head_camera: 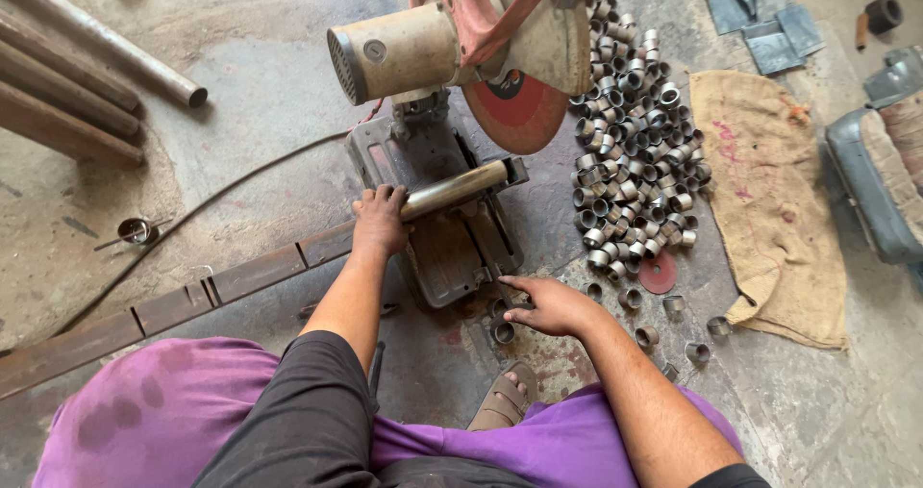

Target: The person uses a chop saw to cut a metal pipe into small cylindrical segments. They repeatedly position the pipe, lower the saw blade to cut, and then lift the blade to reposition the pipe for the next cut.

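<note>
1. Your left hand [380,221]: closed round the pipe [452,189], gripping it near the saw base [444,248].
2. Pipe: metal tube, lies across the base, far end just below the disc [517,113]. Rest of it runs back under your hand along the steel rail [173,305].
3. Your right hand [550,304]: open, flat, fingers pointing left, tips at the base's near-right edge. Holds nothing.
4. Saw: raised, red disc w/ guard above, beige motor [399,50] on the left side.
5. Rings [630,151]: big heap of short cut tube pieces, right of the saw; strays scattered near your right hand.
6. Spare disc [659,273]: small, red, flat on floor by the heap's near edge.
7. Sack [769,200]: tan burlap, right of the heap.
8. Pipes [87,65]: long stock, top left, on floor.
9. Cable [192,214]: black, runs from saw to the left.
10. Your foot [504,400]: in sandal, just below right hand.
</note>
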